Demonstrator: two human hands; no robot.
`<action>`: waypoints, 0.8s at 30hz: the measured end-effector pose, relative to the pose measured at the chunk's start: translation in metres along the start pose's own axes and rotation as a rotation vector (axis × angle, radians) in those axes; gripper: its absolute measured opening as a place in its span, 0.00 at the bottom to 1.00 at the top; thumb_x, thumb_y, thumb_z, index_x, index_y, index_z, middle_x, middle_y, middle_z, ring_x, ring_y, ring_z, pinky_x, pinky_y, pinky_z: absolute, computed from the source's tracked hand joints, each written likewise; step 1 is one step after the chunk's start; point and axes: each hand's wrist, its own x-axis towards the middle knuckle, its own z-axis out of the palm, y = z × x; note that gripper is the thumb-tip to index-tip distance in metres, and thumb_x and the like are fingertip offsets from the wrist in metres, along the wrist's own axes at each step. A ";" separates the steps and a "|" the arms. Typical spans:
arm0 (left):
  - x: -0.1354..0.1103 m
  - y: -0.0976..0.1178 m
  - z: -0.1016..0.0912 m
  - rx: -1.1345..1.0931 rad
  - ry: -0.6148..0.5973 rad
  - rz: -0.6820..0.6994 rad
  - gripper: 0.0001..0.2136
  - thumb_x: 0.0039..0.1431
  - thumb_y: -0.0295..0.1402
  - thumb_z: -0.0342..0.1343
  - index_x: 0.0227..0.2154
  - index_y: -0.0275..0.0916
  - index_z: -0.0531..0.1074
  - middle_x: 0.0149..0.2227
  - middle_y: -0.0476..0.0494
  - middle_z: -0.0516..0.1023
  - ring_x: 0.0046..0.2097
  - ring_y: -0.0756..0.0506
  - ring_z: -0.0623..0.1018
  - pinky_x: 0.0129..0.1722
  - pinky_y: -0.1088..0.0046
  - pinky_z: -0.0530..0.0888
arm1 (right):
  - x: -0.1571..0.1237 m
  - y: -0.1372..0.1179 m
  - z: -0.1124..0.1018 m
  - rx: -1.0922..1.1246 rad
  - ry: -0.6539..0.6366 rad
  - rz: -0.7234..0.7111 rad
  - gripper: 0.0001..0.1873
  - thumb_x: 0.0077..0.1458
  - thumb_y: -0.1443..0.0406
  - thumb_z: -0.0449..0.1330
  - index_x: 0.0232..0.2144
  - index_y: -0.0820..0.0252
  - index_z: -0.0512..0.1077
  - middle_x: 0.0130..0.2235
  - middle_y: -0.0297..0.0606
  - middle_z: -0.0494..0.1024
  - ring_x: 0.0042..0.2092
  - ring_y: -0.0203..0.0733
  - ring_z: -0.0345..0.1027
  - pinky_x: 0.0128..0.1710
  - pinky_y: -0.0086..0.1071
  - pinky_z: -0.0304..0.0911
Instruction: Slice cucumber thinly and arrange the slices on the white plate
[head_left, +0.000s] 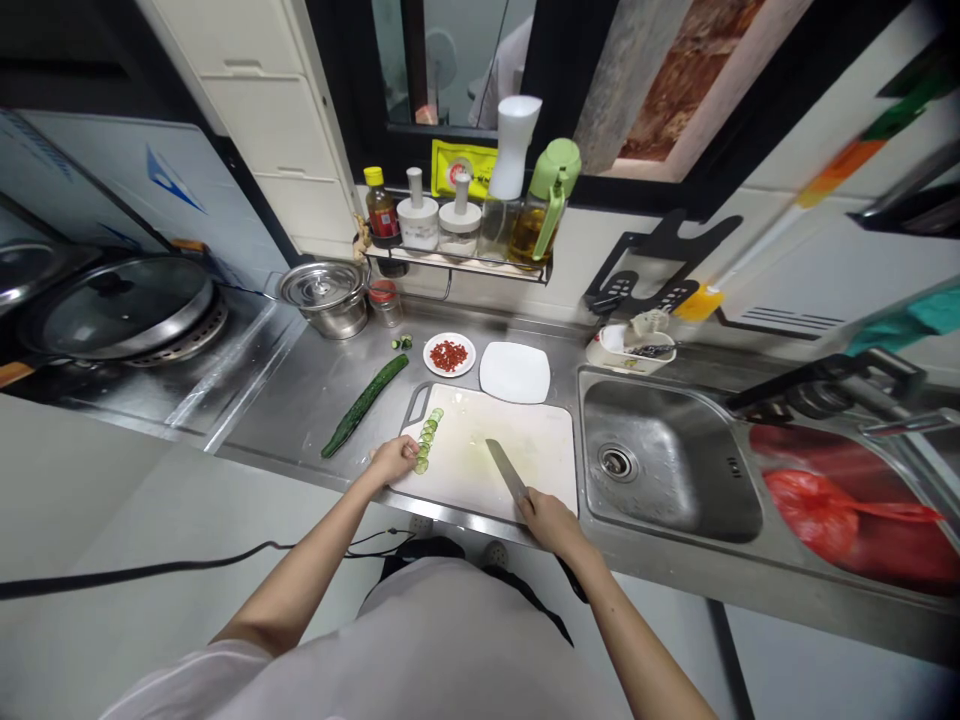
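Observation:
My right hand [551, 520] grips a kitchen knife [506, 467], its blade slanting up and left over the white cutting board [495, 490]. A row of overlapping cucumber slices [427, 440] lies along the left part of the board. Right beside the lower end of that row is my left hand [396, 460], its fingers curled together; whether anything is between them is hidden. A whole cucumber [365, 405] rests on the steel counter to the left of the board.
Behind the board stand a small plate of chopped red pieces [449, 356] and a white square plate [514, 372]. Cucumber ends [402, 342] lie nearby. A sink [675, 460] is at the right, a lidded pot [324, 298] at the back left, a condiment shelf [457, 258] above.

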 end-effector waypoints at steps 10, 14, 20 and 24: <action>-0.005 0.007 -0.002 0.215 0.108 0.005 0.11 0.52 0.27 0.53 0.38 0.45 0.73 0.38 0.47 0.81 0.48 0.42 0.75 0.47 0.66 0.62 | 0.001 0.002 0.004 -0.002 0.029 0.023 0.17 0.65 0.60 0.44 0.42 0.59 0.70 0.42 0.46 0.78 0.43 0.46 0.71 0.35 0.31 0.53; -0.006 0.008 -0.005 0.209 0.137 0.004 0.10 0.54 0.29 0.54 0.39 0.45 0.73 0.39 0.48 0.81 0.47 0.42 0.75 0.46 0.66 0.62 | 0.001 0.004 0.007 0.078 0.115 0.042 0.14 0.65 0.60 0.46 0.42 0.60 0.68 0.39 0.45 0.78 0.41 0.44 0.71 0.34 0.30 0.51; -0.005 0.013 -0.009 0.153 0.152 0.035 0.10 0.56 0.34 0.55 0.41 0.45 0.73 0.40 0.49 0.81 0.45 0.44 0.77 0.44 0.68 0.64 | 0.013 0.029 0.008 0.211 0.328 0.211 0.18 0.66 0.56 0.44 0.43 0.60 0.68 0.36 0.41 0.78 0.39 0.42 0.70 0.33 0.28 0.50; -0.004 0.017 -0.005 0.138 0.167 0.058 0.10 0.56 0.36 0.54 0.41 0.45 0.73 0.39 0.49 0.81 0.44 0.44 0.77 0.42 0.70 0.65 | 0.025 0.054 0.004 0.307 0.396 0.321 0.20 0.66 0.57 0.45 0.46 0.63 0.70 0.38 0.44 0.78 0.42 0.44 0.71 0.36 0.28 0.54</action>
